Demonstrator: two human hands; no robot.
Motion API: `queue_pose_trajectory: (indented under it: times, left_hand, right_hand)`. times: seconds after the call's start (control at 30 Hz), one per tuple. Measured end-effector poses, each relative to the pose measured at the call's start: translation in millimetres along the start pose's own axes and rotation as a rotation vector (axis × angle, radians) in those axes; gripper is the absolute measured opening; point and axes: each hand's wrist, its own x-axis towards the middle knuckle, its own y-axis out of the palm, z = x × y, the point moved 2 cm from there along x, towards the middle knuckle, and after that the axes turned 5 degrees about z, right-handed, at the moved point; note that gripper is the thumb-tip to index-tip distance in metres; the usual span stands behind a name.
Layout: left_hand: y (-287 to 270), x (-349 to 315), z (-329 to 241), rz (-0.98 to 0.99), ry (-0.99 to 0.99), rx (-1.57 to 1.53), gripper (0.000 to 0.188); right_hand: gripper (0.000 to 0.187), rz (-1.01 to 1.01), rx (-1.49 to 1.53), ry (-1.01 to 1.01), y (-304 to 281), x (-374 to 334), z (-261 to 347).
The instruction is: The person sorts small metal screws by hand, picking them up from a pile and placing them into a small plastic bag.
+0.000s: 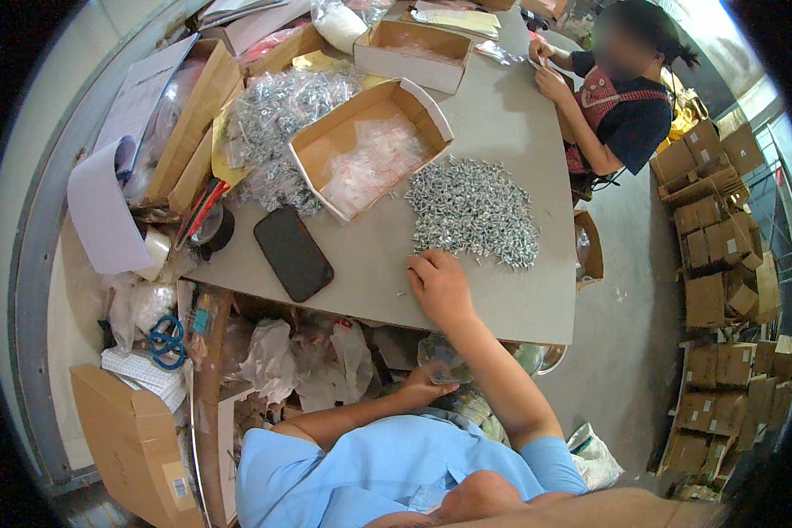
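Observation:
A wide heap of small silver screws (475, 211) lies on the grey table (370, 273). At the heap's near left edge is my right hand (440, 283), palm down with fingers curled; their tips are hidden, so what they pinch cannot be made out. Below the table's front edge, close to my body, my left hand (425, 385) is closed on a clear plastic bag (444, 354). One loose screw (401, 294) lies left of my right hand. Behind the heap, an open cardboard box (326, 145) holds small clear bags (374, 163).
A black phone (294, 253) lies left of my right hand. Farther back are a mound of filled bags (282, 114) and another open box (414, 55). Blue-handled scissors (166, 343) are at lower left. Across the table's right side sits another person (620, 114); stacked cartons (717, 246) stand beyond.

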Motion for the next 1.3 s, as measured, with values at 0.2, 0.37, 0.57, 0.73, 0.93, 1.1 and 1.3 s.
queue_pose_trajectory:
  times: [0.2, 0.37, 0.57, 0.73, 0.93, 1.1, 1.3]
  left_hand:
    - [1.5, -1.9, -16.9, -0.018, -0.061, 0.166, 0.032]
    - [-4.5, 9.5, 7.9, 0.009, 0.186, 0.272, 0.033]
    - [-13.6, 29.0, 11.5, -0.045, 0.350, 0.442, 0.026]
    - [-18.4, 34.9, 14.0, 0.036, 0.303, 0.342, 0.028]
    - [-22.1, 33.3, -8.9, 0.048, 0.386, 0.647, 0.028]
    - [-63.4, 9.0, -26.1, 0.364, 0.085, 0.819, 0.032]
    - [-66.0, -46.0, -147.0, 0.534, -0.110, 0.503, 0.040]
  right_hand:
    - [0.012, 0.090, -0.044, 0.003, -12.2, -19.4, 3.8]
    - [0.011, 0.567, 0.155, 0.056, -62.8, -49.2, 6.5]
    - [0.008, 0.454, 0.482, 0.143, -74.0, -68.2, -7.0]
    - [0.008, 0.320, 0.528, 0.168, -74.5, -77.9, -6.8]
    - [0.009, 0.272, 0.480, 0.181, -70.0, -84.0, -5.3]
    - [0.013, 0.289, 0.358, 0.080, -67.7, -93.3, 6.7]
    - [0.017, 0.359, 0.279, -0.208, -72.6, -95.3, 61.5]
